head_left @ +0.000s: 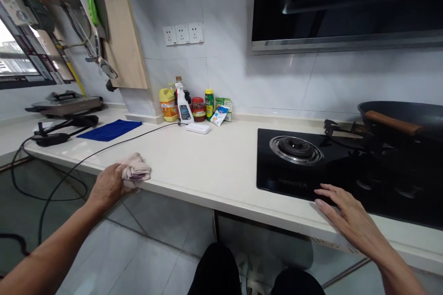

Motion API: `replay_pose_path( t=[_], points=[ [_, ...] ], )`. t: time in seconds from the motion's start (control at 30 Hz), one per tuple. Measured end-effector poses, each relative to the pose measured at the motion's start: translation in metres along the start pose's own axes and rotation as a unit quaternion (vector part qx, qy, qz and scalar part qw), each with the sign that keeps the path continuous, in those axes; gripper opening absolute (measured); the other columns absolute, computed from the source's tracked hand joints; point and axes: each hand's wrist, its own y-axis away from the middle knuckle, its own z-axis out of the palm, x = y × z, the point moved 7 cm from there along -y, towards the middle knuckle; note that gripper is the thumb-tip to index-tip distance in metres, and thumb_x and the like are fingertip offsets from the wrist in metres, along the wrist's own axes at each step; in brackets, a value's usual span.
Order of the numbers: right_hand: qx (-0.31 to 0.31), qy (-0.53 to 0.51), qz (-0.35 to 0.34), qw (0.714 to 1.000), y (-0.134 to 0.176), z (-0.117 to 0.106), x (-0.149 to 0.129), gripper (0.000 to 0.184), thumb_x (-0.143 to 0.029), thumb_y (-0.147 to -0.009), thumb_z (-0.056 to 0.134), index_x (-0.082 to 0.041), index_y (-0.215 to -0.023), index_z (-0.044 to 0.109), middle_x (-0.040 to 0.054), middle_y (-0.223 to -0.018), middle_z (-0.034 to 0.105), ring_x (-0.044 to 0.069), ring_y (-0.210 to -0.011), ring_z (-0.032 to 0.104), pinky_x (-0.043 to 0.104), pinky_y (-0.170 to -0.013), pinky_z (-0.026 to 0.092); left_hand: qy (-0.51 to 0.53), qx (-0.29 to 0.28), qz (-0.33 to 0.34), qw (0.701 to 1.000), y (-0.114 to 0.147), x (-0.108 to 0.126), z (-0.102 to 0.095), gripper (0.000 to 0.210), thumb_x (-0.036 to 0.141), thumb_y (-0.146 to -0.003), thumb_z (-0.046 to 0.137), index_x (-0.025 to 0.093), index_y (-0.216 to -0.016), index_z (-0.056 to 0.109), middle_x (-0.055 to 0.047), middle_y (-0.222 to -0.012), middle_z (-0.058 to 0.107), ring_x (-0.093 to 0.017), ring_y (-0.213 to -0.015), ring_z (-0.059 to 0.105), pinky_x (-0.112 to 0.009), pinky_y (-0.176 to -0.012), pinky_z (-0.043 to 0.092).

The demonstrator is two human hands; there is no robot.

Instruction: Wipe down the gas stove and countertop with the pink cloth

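Note:
My left hand [108, 185] grips a folded, pale pinkish cloth [136, 168] at the front edge of the white countertop [207, 161]. Part of the cloth lies on the counter and part hangs over the edge. My right hand [346, 212] is at the front edge of the black gas stove [294, 183], fingers stretched out and holding nothing. Whether its fingertips touch the glass I cannot tell. A round burner [296, 149] sits behind that hand.
A black cable [114, 145] crosses the counter near the left hand, beside a blue cloth [110, 130]. Against the wall stand a white spray bottle [183, 103], a yellow jug [168, 106] and a red-lidded jar [198, 109]. A wok [408, 110] rests at right under the range hood [346, 4].

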Motion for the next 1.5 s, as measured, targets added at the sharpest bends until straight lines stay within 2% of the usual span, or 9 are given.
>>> replay_pose_path(
  t=[0.13, 0.27, 0.43, 0.63, 0.87, 1.0, 1.1, 1.23, 1.5],
  points=[
    [0.002, -0.001, -0.002, 1.0, -0.001, -0.001, -0.005, 0.047, -0.067, -0.098, 0.045, -0.034, -0.123, 0.068, 0.0046, -0.143, 0.06, 0.033, -0.138, 0.051, 0.061, -0.115, 0.039, -0.034, 0.016, 0.058, 0.998, 0.002, 0.031, -0.001, 0.051, 0.05, -0.084, 0.063, 0.013, -0.119, 0.055, -0.016, -0.116, 0.069, -0.032, -0.105, 0.065, -0.04, -0.087, 0.051],
    [-0.001, -0.004, -0.01, 1.0, 0.0, -0.002, -0.006, 0.046, -0.066, -0.099, 0.043, -0.035, -0.121, 0.069, 0.0032, -0.143, 0.062, 0.033, -0.139, 0.05, 0.06, -0.115, 0.04, 0.0, 0.047, 0.148, 0.988, 0.002, 0.091, 0.001, 0.054, 0.052, -0.085, 0.066, 0.018, -0.123, 0.052, -0.018, -0.12, 0.067, -0.034, -0.108, 0.063, -0.044, -0.089, 0.05],
    [-0.001, -0.009, -0.016, 1.0, -0.001, -0.003, -0.008, 0.044, -0.063, -0.101, 0.041, -0.035, -0.121, 0.069, 0.0025, -0.142, 0.062, 0.032, -0.14, 0.049, 0.06, -0.117, 0.038, 0.074, 0.108, 0.269, 0.954, 0.001, 0.208, -0.012, 0.07, 0.054, -0.081, 0.075, 0.02, -0.134, 0.044, -0.02, -0.124, 0.062, -0.035, -0.113, 0.06, -0.047, -0.092, 0.046],
    [0.0, -0.031, 0.002, 1.0, -0.002, -0.006, -0.013, 0.047, -0.063, -0.102, 0.036, -0.035, -0.118, 0.071, 0.002, -0.14, 0.064, 0.031, -0.139, 0.05, 0.06, -0.117, 0.038, 0.097, 0.088, 0.289, 0.948, -0.004, 0.345, -0.031, 0.063, 0.059, -0.084, 0.072, 0.025, -0.133, 0.05, -0.018, -0.126, 0.063, -0.035, -0.114, 0.058, -0.05, -0.092, 0.044],
    [-0.001, -0.081, 0.039, 0.996, -0.001, -0.006, -0.005, 0.053, -0.06, -0.104, 0.028, -0.033, -0.12, 0.071, 0.0021, -0.143, 0.062, 0.029, -0.143, 0.047, 0.057, -0.122, 0.033, 0.106, 0.137, 0.307, 0.936, -0.006, 0.511, -0.063, 0.037, 0.029, -0.097, 0.056, 0.031, -0.133, 0.049, -0.014, -0.115, 0.068, -0.031, -0.107, 0.063, -0.051, -0.092, 0.046],
    [-0.012, -0.114, 0.074, 0.991, -0.002, -0.003, 0.009, 0.059, -0.061, -0.104, 0.023, -0.028, -0.124, 0.068, 0.005, -0.143, 0.063, 0.028, -0.143, 0.048, 0.057, -0.125, 0.029, 0.128, 0.148, 0.34, 0.92, -0.006, 0.564, -0.073, 0.039, 0.028, -0.099, 0.051, 0.03, -0.138, 0.048, -0.015, -0.117, 0.067, -0.03, -0.104, 0.063, -0.052, -0.093, 0.044],
    [-0.023, -0.115, 0.075, 0.99, -0.002, -0.002, 0.011, 0.06, -0.062, -0.104, 0.023, -0.027, -0.124, 0.067, 0.006, -0.143, 0.063, 0.027, -0.143, 0.047, 0.057, -0.125, 0.028, 0.15, 0.143, 0.35, 0.913, -0.006, 0.56, -0.074, 0.04, 0.028, -0.099, 0.053, 0.032, -0.138, 0.05, -0.014, -0.117, 0.066, -0.029, -0.104, 0.063, -0.049, -0.093, 0.044],
    [-0.02, -0.096, 0.06, 0.993, -0.002, -0.006, 0.001, 0.059, -0.064, -0.103, 0.027, -0.027, -0.119, 0.07, 0.0065, -0.144, 0.061, 0.028, -0.144, 0.046, 0.057, -0.125, 0.028, 0.173, 0.11, 0.328, 0.922, -0.007, 0.505, -0.063, 0.037, 0.038, -0.097, 0.059, 0.035, -0.134, 0.055, -0.012, -0.124, 0.064, -0.028, -0.108, 0.062, -0.042, -0.089, 0.045],
    [-0.022, -0.07, 0.052, 0.996, -0.001, -0.012, -0.012, 0.053, -0.062, -0.104, 0.03, -0.032, -0.12, 0.07, 0.0027, -0.145, 0.061, 0.028, -0.144, 0.046, 0.056, -0.123, 0.032, 0.143, 0.084, 0.212, 0.963, 0.0, 0.281, -0.016, 0.056, 0.034, -0.078, 0.079, 0.027, -0.13, 0.057, -0.016, -0.133, 0.064, -0.033, -0.122, 0.06, -0.043, -0.095, 0.047]
  ],
)
